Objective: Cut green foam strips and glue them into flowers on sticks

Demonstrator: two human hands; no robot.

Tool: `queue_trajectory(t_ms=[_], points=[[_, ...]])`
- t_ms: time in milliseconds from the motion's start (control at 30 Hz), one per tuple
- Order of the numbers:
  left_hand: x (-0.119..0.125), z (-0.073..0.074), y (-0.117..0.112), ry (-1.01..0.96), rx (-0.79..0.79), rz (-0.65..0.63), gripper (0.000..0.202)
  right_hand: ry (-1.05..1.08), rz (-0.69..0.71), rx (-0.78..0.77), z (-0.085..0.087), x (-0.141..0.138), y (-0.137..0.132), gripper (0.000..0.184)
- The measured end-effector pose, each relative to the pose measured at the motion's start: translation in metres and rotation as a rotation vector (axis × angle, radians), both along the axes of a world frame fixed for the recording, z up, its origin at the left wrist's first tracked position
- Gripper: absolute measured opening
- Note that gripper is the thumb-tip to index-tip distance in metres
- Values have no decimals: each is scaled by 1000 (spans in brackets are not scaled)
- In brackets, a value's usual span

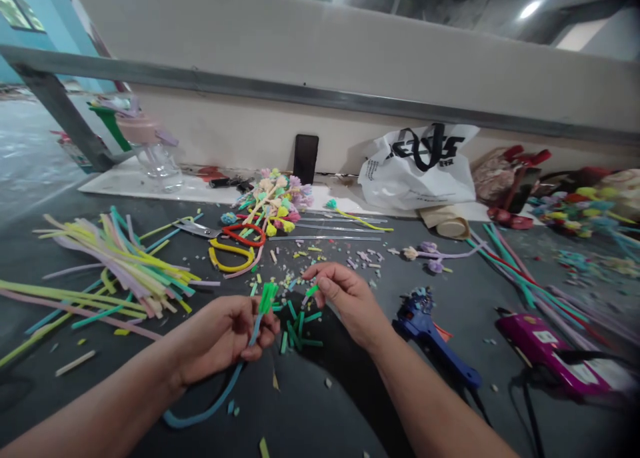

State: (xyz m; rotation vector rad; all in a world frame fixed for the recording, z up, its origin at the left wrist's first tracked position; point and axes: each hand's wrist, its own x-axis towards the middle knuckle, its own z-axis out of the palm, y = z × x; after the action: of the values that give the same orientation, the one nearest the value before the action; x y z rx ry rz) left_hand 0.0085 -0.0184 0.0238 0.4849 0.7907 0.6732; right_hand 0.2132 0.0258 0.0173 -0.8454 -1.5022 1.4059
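Note:
My left hand (235,331) is closed around a blue pipe cleaner (220,398), which curves down onto the dark table. At its upper end sits a bunch of short bright green pieces (269,298). To the right, my right hand (345,298) pinches a small green piece of pipe cleaner (311,290) between thumb and fingers, apart from the bunch. Between and below the hands lies a loose pile of cut green pieces (295,328). Scissors (233,245) with red and yellow handles rest beyond my left hand.
Long pastel pipe cleaners (120,265) are heaped at left. A fluffy flower bunch (275,201), a phone (305,158) and a white bag (420,171) stand at the back. A blue glue gun (435,341) and a magenta device (550,351) with a cable lie right.

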Motion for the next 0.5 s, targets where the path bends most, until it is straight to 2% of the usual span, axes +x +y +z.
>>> queue_trajectory(t_ms=[167, 300, 400, 500], points=[[-3, 2, 0, 103, 124, 38, 25, 23, -17, 10, 2, 0, 0, 17], [0, 2, -3, 266, 190, -22, 9, 7, -33, 8, 2, 0, 0, 18], [4, 0, -4, 375, 221, -75, 21, -11, -42, 10, 2, 0, 1, 18], [6, 0, -5, 463, 265, -113, 24, 4, -51, 17, 2, 0, 1, 18]])
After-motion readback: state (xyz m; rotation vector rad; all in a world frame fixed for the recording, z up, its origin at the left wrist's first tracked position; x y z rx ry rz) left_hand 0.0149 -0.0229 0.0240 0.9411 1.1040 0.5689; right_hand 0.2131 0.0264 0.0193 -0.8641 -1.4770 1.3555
